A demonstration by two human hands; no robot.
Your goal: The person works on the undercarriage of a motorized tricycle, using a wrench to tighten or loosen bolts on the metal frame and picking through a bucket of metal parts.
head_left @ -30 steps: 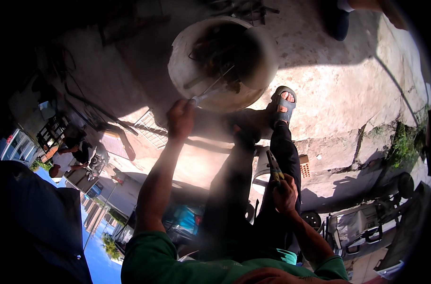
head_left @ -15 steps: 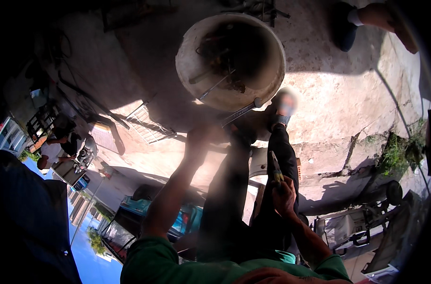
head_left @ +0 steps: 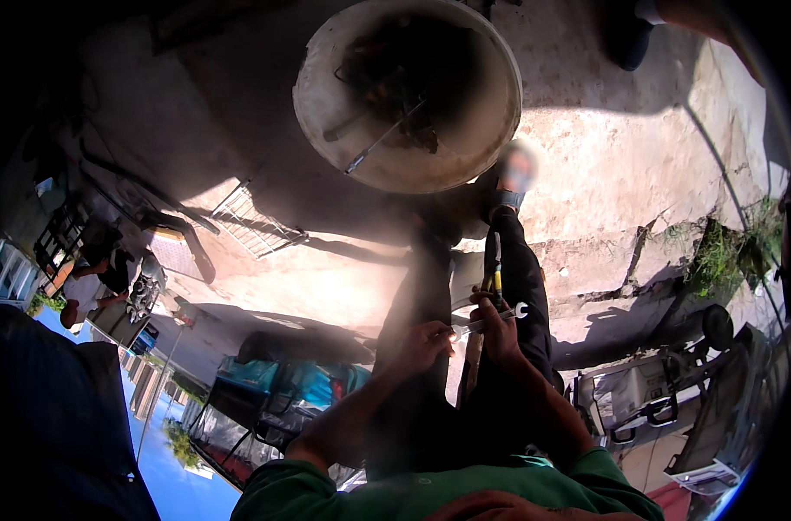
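A combination wrench (head_left: pixel 475 326) lies crosswise between my hands above my lap, its open jaw sticking out past my right hand. My left hand (head_left: pixel 426 347) is closed at the wrench's other end. My right hand (head_left: pixel 497 332) is closed around a slim tool with a yellow section (head_left: pixel 498 280), which points away from me. The wrench crosses the fingers of that same hand. Beyond my knees stands a big pale bucket (head_left: pixel 317 95); a metal rod-like tool (head_left: pixel 382 139) leans inside it. Dark shadow and blur hide the bucket's other contents.
A wire rack (head_left: pixel 255 217) and long dark bars (head_left: pixel 144 187) lie on the concrete to the left. Another person (head_left: pixel 87 291) is at the far left. A metal frame with black handles (head_left: pixel 643 417) stands at the right, near weeds (head_left: pixel 717 269). Someone's foot (head_left: pixel 626 39) shows at the upper right.
My left hand has come back from the bucket's near rim with the wrench, bringing it to my right hand. My right hand has moved slightly away from me, still holding the slim tool.
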